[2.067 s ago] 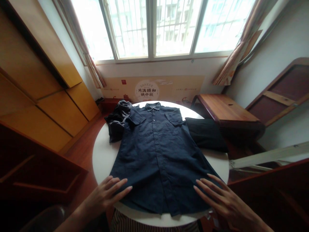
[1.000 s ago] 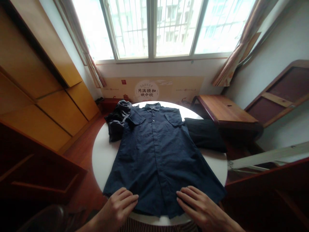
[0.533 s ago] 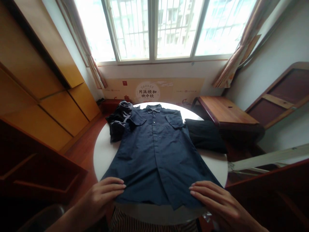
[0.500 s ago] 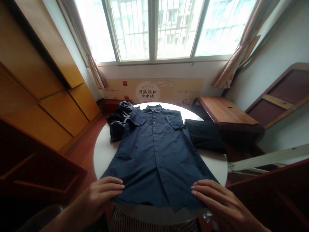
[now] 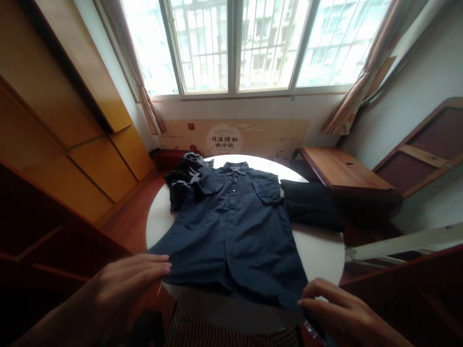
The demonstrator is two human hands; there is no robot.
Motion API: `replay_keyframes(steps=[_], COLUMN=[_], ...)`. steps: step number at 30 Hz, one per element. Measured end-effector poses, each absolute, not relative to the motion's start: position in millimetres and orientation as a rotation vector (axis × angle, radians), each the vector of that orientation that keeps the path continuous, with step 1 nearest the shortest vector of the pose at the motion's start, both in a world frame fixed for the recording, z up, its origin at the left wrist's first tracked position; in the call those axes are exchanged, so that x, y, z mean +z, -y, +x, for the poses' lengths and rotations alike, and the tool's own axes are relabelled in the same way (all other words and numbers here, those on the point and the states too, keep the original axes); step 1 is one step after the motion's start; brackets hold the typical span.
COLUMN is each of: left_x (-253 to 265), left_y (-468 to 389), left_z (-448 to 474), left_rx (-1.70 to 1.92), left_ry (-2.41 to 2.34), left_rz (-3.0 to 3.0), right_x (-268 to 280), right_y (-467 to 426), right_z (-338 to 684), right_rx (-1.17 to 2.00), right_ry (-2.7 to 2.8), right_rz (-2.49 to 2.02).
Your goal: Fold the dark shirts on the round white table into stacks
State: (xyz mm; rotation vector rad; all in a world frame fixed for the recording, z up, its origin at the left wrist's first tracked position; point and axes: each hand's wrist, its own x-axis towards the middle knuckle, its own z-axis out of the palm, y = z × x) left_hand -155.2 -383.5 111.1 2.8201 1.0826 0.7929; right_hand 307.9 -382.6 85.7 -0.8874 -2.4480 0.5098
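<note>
A dark navy button-up shirt (image 5: 217,231) with short sleeves lies front side up, its collar at the far end and its hem towards me. My left hand (image 5: 133,277) is at the near left corner of the hem, fingers straight and together over the cloth; its thumb is hidden. At the near right corner, my right hand (image 5: 338,306) pinches the hem between thumb and bent fingers. Soft creases run across the lower front of the shirt.
Under the shirt is a round white table (image 5: 159,217). A crumpled dark garment (image 5: 184,178) lies at its far left, a folded black cloth (image 5: 311,205) at its right. Beyond stand a wooden side table (image 5: 347,166) and wooden cabinets (image 5: 97,168).
Both hands have moved apart, the left one leftwards and the right one slightly right and down. The hem has shifted with them, and the right hand's fingers have bent into a pinch.
</note>
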Motion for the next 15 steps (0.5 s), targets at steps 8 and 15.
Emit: replay_keyframes(steps=[8, 15], left_x=[115.2, 108.0], left_y=[382.5, 385.3], left_z=[-143.6, -151.9], left_rx=[0.850, 0.914], left_ry=[-0.995, -1.152], left_rz=[2.892, 2.785], right_x=[41.8, 57.4], right_y=[390.7, 389.9], right_z=[314.2, 318.6], right_rx=[-0.077, -0.148], right_ry=[1.993, 2.260], right_rz=[-1.195, -1.004])
